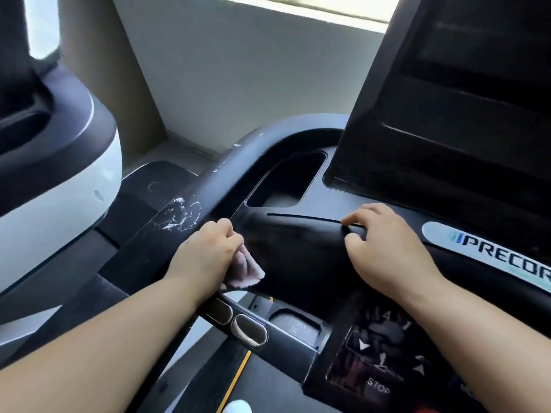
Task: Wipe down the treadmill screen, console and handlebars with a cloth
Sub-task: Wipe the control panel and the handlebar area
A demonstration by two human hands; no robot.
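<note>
One pinkish, crumpled cloth (246, 270) sits just below the cup recess (286, 186) in the black console (298, 248), bunched in the left hand (205, 251), whose fingers curl round it. Its loose frayed edge points back toward the person. Left of the recess, one black handlebar (217, 177), scuffed white, runs from near-left to far-right. Right of the recess, the right hand (384, 248) rests on the console, fingers bent and close together, holding nothing.

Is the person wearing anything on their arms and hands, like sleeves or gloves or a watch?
No. The left forearm and right forearm are bare as far as the picture shows, with no sleeves in view. The left hand and right hand have no gloves, and no watch, bracelet or ring can be seen on the parts that show.
</note>
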